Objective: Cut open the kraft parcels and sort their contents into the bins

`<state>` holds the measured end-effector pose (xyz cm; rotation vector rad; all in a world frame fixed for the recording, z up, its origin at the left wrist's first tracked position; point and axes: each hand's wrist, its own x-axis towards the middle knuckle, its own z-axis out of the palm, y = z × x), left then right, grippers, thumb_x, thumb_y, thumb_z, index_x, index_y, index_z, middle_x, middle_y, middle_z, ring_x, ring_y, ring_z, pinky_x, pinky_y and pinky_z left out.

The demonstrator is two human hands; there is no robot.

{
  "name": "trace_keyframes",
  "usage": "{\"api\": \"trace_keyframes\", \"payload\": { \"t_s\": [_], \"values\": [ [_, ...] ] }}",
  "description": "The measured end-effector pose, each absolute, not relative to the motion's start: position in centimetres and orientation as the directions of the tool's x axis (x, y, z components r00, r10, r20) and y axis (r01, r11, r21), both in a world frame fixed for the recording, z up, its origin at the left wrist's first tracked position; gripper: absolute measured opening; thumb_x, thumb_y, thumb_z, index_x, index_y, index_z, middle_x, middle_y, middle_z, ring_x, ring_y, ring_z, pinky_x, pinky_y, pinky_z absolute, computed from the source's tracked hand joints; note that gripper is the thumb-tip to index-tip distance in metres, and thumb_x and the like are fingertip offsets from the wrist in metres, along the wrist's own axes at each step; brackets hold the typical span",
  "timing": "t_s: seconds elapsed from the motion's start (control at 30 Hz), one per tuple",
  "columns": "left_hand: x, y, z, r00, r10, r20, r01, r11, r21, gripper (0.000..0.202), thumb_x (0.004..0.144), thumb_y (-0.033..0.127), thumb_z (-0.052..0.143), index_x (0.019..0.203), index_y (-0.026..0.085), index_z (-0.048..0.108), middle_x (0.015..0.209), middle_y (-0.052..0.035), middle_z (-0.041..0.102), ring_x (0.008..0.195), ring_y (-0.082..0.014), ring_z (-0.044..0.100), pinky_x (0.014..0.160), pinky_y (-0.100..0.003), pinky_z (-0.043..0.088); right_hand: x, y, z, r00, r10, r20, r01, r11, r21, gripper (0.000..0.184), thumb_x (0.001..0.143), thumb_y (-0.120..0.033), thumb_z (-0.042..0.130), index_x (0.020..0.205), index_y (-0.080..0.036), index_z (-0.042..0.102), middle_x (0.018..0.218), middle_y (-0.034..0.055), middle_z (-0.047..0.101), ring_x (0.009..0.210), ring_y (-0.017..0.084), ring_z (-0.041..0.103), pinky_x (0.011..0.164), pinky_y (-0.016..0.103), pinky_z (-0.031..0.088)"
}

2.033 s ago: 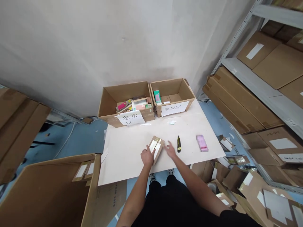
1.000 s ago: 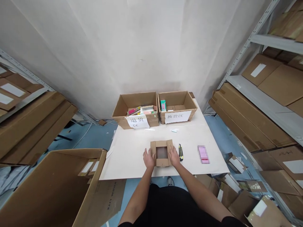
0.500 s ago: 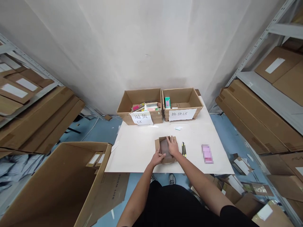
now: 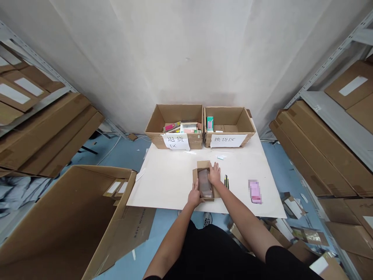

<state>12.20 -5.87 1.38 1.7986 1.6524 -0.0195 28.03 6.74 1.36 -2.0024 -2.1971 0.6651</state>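
Note:
A small cardboard box [image 4: 203,165] stands on the white table with its flaps folded outward. Inside it lies a greyish-brown item in what looks like clear wrapping [image 4: 205,184]. My left hand [image 4: 195,195] grips the box's near left side, its fingers along the wall. On the opposite side, my right hand [image 4: 215,174] holds the far right edge and flap, with the thumb side toward the opening. A black and yellow utility knife [image 4: 226,182] rests just right of my right forearm.
Two open cardboard boxes with paper signs, one left [image 4: 174,141] and one right [image 4: 228,140], stand at the table's back. A pixelated pink item [image 4: 255,191] lies right on the table [image 4: 166,179]. A large open carton [image 4: 67,217] is at left; loaded shelves flank both sides.
My hands have moved from the item and box opening to the box's two sides. The box has turned slightly, and its far flap now stands out. The view has shifted a little.

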Motion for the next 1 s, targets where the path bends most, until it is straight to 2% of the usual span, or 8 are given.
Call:
{"api": "trace_keyframes", "payload": {
  "t_s": [0.1,0.23,0.37,0.5,0.67,0.83,0.9,1.0],
  "values": [
    [12.2,-5.2,1.4,0.146,0.908,-0.392,0.895,0.048,0.444,0.015,0.076,0.022,0.087,0.089,0.019,0.081,0.178,0.0017,-0.002,0.162,-0.0398,0.011,0.123,-0.045,0.038,27.6,4.4,1.0,-0.332,0.943,-0.038,0.84,0.277,-0.466,0.065,0.088,-0.006,0.048,0.152,-0.015,0.053,0.168,0.0136,0.037,0.161,0.027,0.018,0.13,0.047,0.018],
    [12.4,-5.1,1.1,0.125,0.938,-0.322,0.872,0.05,0.486,0.007,0.084,0.018,0.078,0.092,0.018,0.079,0.178,-0.0009,0.007,0.162,-0.0354,0.013,0.126,-0.045,0.032,25.9,3.3,-0.1,-0.522,0.816,-0.248,0.783,0.345,-0.517,0.059,0.086,-0.005,0.055,0.144,-0.016,0.062,0.161,0.0147,0.047,0.153,0.027,0.039,0.125,0.039,0.033],
    [12.4,-5.6,1.1,0.111,0.941,-0.319,0.853,0.074,0.516,0.005,0.085,0.021,0.076,0.09,0.02,0.078,0.176,-0.0005,0.017,0.162,-0.031,0.016,0.125,-0.043,0.032,24.9,4.4,-1.6,-0.467,0.72,-0.513,0.872,0.279,-0.402,0.096,0.072,-0.004,0.076,0.161,-0.016,0.041,0.173,0.022,0.02,0.159,0.042,0.021,0.125,0.051,0.029],
    [12.4,-6.0,0.9,0.084,0.956,-0.28,0.827,0.09,0.555,0.005,0.083,0.021,0.077,0.087,0.022,0.079,0.175,0.0,0.022,0.162,-0.0282,0.016,0.127,-0.042,0.03,24.6,4.6,-4.0,-0.461,0.6,-0.654,0.886,0.348,-0.305,0.118,0.071,-0.015,0.083,0.169,-0.019,0.017,0.175,0.0191,-0.003,0.161,0.045,0.002,0.127,0.058,0.021],
    [12.3,-6.4,0.3,0.081,0.964,-0.255,0.747,0.111,0.656,0.009,0.08,0.017,0.077,0.087,0.022,0.079,0.176,0.0025,0.019,0.161,-0.0305,0.019,0.125,-0.043,0.032,24.2,4.1,-7.0,-0.386,0.646,-0.658,0.919,0.329,-0.217,0.134,0.061,-0.012,0.087,0.17,-0.02,0.009,0.174,0.0231,-0.005,0.151,0.046,0.037,0.117,0.053,0.041],
    [12.1,-6.4,0.4,0.092,0.963,-0.255,0.707,0.117,0.697,0.007,0.08,0.015,0.076,0.084,0.02,0.078,0.175,0.0,0.022,0.161,-0.0296,0.022,0.125,-0.043,0.034,24.6,5.2,-7.5,-0.411,0.669,-0.619,0.91,0.337,-0.241,0.111,0.078,-0.015,0.078,0.17,-0.02,0.016,0.163,0.0226,0.042,0.135,0.038,0.058,0.11,0.045,0.05],
    [12.4,-6.2,0.6,0.092,0.958,-0.27,0.707,0.129,0.696,0.005,0.08,0.016,0.076,0.083,0.02,0.077,0.175,0.0002,0.023,0.161,-0.0289,0.022,0.124,-0.043,0.035,25.0,5.6,-7.4,-0.414,0.69,-0.593,0.91,0.332,-0.248,0.097,0.087,-0.019,0.07,0.169,-0.023,0.02,0.166,0.0194,0.039,0.133,0.036,0.06,0.109,0.045,0.051],
    [12.9,-6.0,0.6,0.101,0.948,-0.3,0.729,0.135,0.671,0.005,0.08,0.016,0.076,0.082,0.02,0.077,0.175,0.0017,0.023,0.161,-0.0284,0.021,0.125,-0.042,0.033,25.5,5.4,-7.5,-0.401,0.755,-0.519,0.916,0.318,-0.246,0.085,0.092,-0.022,0.06,0.169,-0.023,0.023,0.174,0.0169,0.019,0.135,0.037,0.059,0.11,0.049,0.051]
  ]
}}
